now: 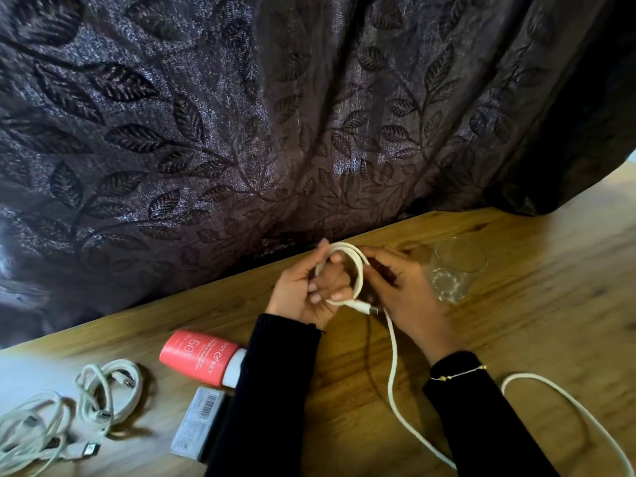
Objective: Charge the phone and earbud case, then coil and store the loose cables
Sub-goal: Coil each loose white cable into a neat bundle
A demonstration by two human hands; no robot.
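Above the wooden table (537, 304), my left hand (309, 290) grips a loop of thick white cable (392, 356) wound round its fingers. My right hand (402, 287) pinches the same cable at the loop's right side, near its plug end. The loose part of the cable trails down between my arms and curves off to the lower right. A coiled white cable (113, 390) lies at the lower left, with another tangled white cable (31, 432) beside it. No phone or earbud case is in view.
A red sunscreen tube (199, 356) and a grey box with a barcode (199, 421) lie left of my left arm. A clear drinking glass (454, 270) stands just right of my right hand. A dark leaf-patterned curtain (275, 115) hangs along the table's far edge.
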